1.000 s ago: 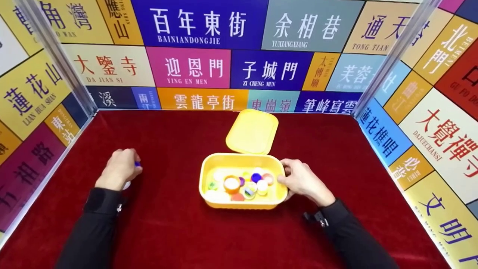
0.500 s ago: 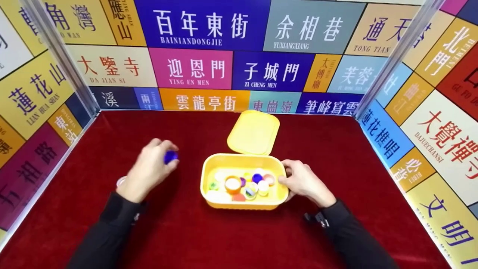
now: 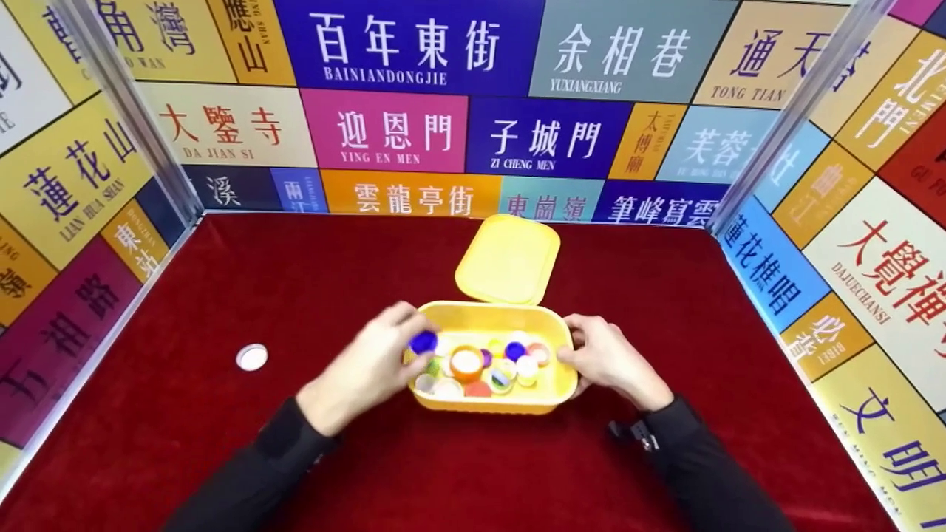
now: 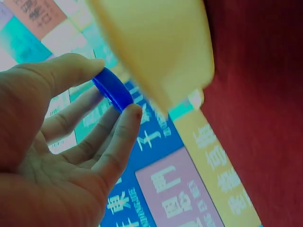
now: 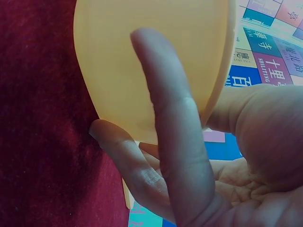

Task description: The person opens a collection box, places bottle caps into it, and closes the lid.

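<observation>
Between thumb and fingertips, my left hand [image 3: 377, 358] pinches a blue bottle cap [image 4: 113, 88]. In the head view that hand overlaps the left end of a yellow plastic box [image 3: 488, 405]. My right hand [image 3: 610, 362] grips the box's right end, thumb over the rim and fingers along the outer wall [image 5: 118, 71]. Inside the box lie several caps of mixed colours, among them an orange-ringed cap [image 3: 466, 362], a dark blue cap [image 3: 515, 351] and a red cap [image 3: 477, 389]. A white cap [image 3: 252, 357] rests alone on the cloth at the left.
Behind the box lies its yellow lid [image 3: 510, 258], flat on the dark red cloth [image 3: 355, 266]. Panels printed with Chinese place names [image 3: 399, 133] stand around the back and both sides, with metal posts [image 3: 805, 111] at the corners.
My left hand has moved right from the left part of the cloth to the box, carrying the blue bottle cap and uncovering the white cap. My right hand stays on the box.
</observation>
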Action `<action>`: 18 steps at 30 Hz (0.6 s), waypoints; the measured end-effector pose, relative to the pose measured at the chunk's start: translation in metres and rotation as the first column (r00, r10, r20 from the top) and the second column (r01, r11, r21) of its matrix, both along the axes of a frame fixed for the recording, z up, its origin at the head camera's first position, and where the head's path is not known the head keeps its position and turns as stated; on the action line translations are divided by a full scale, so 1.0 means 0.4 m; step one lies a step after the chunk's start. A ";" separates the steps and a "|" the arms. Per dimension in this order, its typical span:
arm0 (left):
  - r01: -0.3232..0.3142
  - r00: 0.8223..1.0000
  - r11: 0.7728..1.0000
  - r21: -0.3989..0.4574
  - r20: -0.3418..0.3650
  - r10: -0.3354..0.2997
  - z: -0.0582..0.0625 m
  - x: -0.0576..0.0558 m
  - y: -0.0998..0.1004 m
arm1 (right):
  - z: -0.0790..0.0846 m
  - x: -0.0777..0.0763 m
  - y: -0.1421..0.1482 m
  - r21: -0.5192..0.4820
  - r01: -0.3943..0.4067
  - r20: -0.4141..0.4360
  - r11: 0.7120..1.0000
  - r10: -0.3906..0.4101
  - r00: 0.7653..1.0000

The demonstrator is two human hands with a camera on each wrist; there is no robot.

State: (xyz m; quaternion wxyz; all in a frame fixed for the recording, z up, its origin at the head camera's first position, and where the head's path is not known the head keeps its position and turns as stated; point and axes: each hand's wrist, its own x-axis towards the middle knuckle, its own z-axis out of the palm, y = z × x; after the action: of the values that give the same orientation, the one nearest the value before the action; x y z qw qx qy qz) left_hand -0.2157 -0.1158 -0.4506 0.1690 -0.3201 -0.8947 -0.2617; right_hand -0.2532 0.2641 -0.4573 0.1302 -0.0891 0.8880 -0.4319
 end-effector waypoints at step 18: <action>0.035 0.998 0.995 -0.088 -0.043 -0.039 -0.020 0.027 0.038 | 0.002 -0.001 0.004 -0.031 0.001 0.025 1.000 -0.001 1.000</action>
State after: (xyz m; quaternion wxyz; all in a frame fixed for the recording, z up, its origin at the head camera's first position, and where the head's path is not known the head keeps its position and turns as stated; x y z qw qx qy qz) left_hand -0.2049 -0.1006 -0.4586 0.1701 -0.3495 -0.8952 -0.2181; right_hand -0.2535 0.2657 -0.4567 0.1395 -0.0854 0.8796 -0.4467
